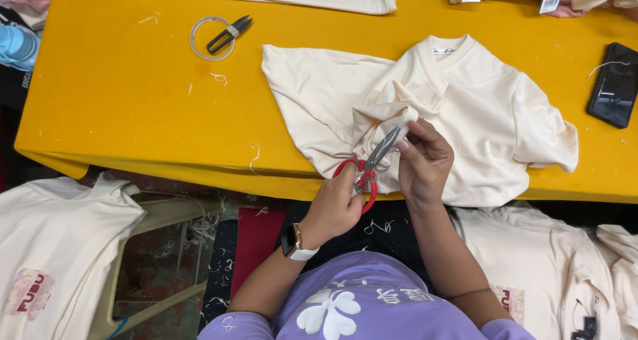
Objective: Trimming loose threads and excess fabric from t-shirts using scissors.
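- Cream T-shirt (465,107): it lies crumpled on my yellow worktop (119,94), collar away from me, its lower hem hanging over the near edge.
- My left hand (334,207) has its fingers threaded through the red handles of the scissors (369,167), closed round them; the grey blades point up and to the right (they look nearly shut) into a bunched fold of the cloth.
- My right hand (425,161) pinches that same fold, fingertips pressed together on the fabric just beside the blade tips.
- On my left wrist sits a watch (296,244) with a white strap.
- Farther off on the worktop: small black thread snips (229,34) lying across a clear tape ring (199,44), well apart from the shirt.
- A black phone (615,84) rests near the right edge.
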